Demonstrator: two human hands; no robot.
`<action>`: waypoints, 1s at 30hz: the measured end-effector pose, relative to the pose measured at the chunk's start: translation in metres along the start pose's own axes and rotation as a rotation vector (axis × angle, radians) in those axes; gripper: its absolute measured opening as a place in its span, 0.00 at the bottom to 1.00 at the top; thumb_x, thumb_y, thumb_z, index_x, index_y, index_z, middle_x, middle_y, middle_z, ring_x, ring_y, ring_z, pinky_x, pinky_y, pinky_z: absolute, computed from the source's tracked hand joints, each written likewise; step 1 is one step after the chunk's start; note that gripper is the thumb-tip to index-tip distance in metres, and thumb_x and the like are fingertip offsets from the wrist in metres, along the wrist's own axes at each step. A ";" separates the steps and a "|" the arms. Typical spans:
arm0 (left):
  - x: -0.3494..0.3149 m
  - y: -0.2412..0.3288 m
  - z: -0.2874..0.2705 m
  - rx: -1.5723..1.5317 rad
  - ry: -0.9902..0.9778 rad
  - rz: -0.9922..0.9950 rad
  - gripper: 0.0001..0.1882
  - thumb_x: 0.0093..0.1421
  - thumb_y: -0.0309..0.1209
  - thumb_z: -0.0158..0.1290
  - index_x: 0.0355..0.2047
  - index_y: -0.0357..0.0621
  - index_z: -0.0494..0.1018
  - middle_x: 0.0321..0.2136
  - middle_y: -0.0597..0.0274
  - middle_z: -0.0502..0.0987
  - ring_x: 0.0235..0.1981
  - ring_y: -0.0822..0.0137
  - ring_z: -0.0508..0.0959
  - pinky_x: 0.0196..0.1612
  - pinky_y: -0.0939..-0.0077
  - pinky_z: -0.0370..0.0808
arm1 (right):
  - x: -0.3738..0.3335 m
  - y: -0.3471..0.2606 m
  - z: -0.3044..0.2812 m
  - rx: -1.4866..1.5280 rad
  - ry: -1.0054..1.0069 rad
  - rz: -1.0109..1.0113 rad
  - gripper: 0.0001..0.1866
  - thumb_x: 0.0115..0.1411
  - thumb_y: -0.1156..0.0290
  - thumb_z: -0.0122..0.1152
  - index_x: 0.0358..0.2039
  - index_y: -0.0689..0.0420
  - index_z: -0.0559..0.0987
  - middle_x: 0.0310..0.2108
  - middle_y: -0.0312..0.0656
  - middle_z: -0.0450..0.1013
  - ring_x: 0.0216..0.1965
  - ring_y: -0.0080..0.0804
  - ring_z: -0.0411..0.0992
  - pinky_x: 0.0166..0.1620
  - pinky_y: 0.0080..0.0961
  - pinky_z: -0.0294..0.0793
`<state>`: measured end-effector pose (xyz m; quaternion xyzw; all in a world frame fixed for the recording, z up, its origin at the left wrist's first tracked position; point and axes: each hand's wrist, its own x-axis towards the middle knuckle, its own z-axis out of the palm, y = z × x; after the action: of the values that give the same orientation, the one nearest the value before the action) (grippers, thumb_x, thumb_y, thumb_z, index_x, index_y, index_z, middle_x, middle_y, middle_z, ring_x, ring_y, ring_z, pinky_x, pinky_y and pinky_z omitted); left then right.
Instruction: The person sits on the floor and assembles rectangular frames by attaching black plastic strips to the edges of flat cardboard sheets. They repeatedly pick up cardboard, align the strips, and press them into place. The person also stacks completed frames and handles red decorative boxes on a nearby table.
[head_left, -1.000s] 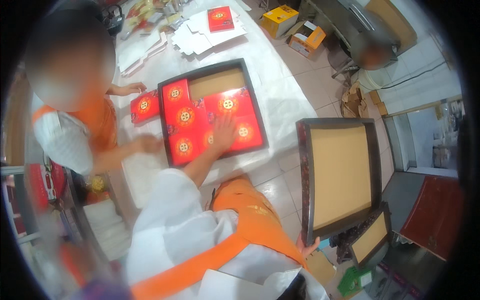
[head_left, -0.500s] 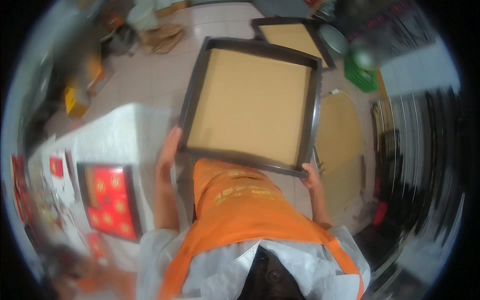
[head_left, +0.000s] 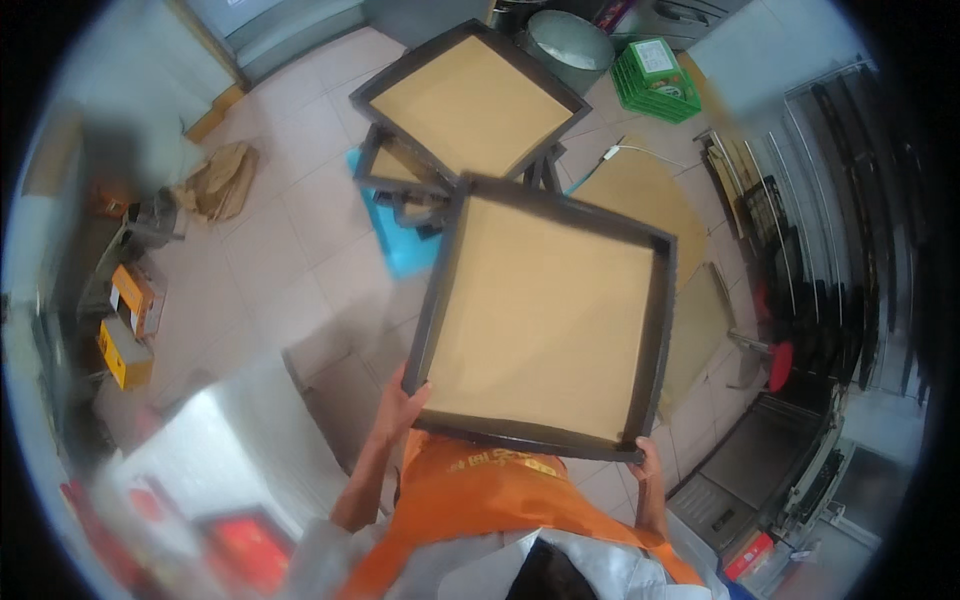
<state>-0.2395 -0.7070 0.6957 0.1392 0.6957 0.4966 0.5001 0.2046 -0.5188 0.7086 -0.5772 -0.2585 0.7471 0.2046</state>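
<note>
Beneath and around everything, pale floor tiles spread out, with a tall rack of dark, narrow uprights along the right side. At lower left stands a table under a white cover, its near end blurred; a dark-framed tray with something bright red inside sits on it. Largest of the things near the hands is the square tray being carried, dark-walled with a tan bottom, held out in front of the person's body and tilted a little clockwise. Beyond its top edge, a stack of similar trays rests at floor level, the uppermost one turned cornerwise; the held tray overlaps the stack in view, and whether they touch I cannot tell. Right of the stack lies a rounded tan board. An orange apron shows below the held tray. Past the stack are a round metal tub and, just beside it, a green crate; a blue sheet pokes out under the trays, and crumpled brown paper lies farther left, near a yellow box. Smallest, the bare left hand grasps the held tray's lower left corner, while the right hand has its fingers curled around the lower right corner.
</note>
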 end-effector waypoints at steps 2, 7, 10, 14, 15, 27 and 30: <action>0.029 0.051 0.003 0.071 0.103 -0.108 0.28 0.54 0.34 0.51 0.53 0.37 0.58 0.42 0.55 0.71 0.43 0.66 0.70 0.48 0.75 0.65 | 0.027 -0.044 0.029 -0.035 0.017 -0.058 0.27 0.43 0.66 0.59 0.45 0.60 0.67 0.36 0.39 0.71 0.32 0.27 0.71 0.29 0.21 0.73; 0.140 0.153 -0.014 0.224 0.114 -0.057 0.32 0.57 0.39 0.48 0.57 0.36 0.52 0.47 0.55 0.68 0.51 0.63 0.66 0.53 0.74 0.60 | 0.155 -0.121 0.071 -0.134 0.050 -0.233 0.31 0.40 0.66 0.57 0.49 0.54 0.65 0.42 0.40 0.68 0.42 0.31 0.68 0.43 0.27 0.69; 0.242 0.169 -0.034 -0.550 0.109 0.210 0.28 0.62 0.43 0.33 0.55 0.34 0.54 0.52 0.54 0.62 0.53 0.60 0.61 0.57 0.68 0.54 | 0.255 -0.171 0.104 0.185 0.177 -0.075 0.31 0.35 0.77 0.54 0.47 0.54 0.66 0.49 0.44 0.62 0.51 0.36 0.60 0.52 0.33 0.60; 0.368 0.150 -0.019 0.405 0.387 0.502 0.30 0.51 0.41 0.50 0.52 0.39 0.59 0.49 0.50 0.64 0.53 0.60 0.61 0.57 0.62 0.52 | 0.331 -0.260 0.192 0.250 0.095 -0.294 0.22 0.41 0.68 0.60 0.39 0.56 0.70 0.40 0.43 0.68 0.41 0.33 0.67 0.39 0.27 0.70; 0.376 0.145 0.005 0.702 0.355 0.724 0.32 0.46 0.40 0.53 0.51 0.41 0.60 0.48 0.50 0.64 0.52 0.60 0.63 0.58 0.59 0.50 | 0.338 -0.286 0.214 0.323 0.049 -0.288 0.20 0.43 0.63 0.62 0.36 0.56 0.71 0.36 0.42 0.70 0.36 0.32 0.69 0.34 0.25 0.71; 0.353 0.066 0.080 1.422 0.215 0.659 0.16 0.37 0.37 0.54 0.27 0.42 0.71 0.30 0.62 0.71 0.41 0.65 0.69 0.59 0.41 0.41 | 0.390 -0.288 0.195 0.256 -0.220 -0.200 0.19 0.46 0.65 0.61 0.38 0.56 0.71 0.37 0.39 0.71 0.39 0.32 0.68 0.43 0.34 0.68; 0.335 0.035 0.057 1.454 0.248 0.645 0.15 0.39 0.36 0.54 0.27 0.42 0.71 0.31 0.62 0.72 0.43 0.66 0.69 0.59 0.41 0.42 | 0.394 -0.237 0.242 0.177 -0.275 -0.091 0.17 0.45 0.64 0.61 0.37 0.55 0.71 0.35 0.39 0.71 0.37 0.34 0.68 0.41 0.34 0.67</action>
<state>-0.3572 -0.4280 0.5382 0.5676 0.8209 0.0514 0.0354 -0.1269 -0.1314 0.6062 -0.4370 -0.2430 0.8288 0.2512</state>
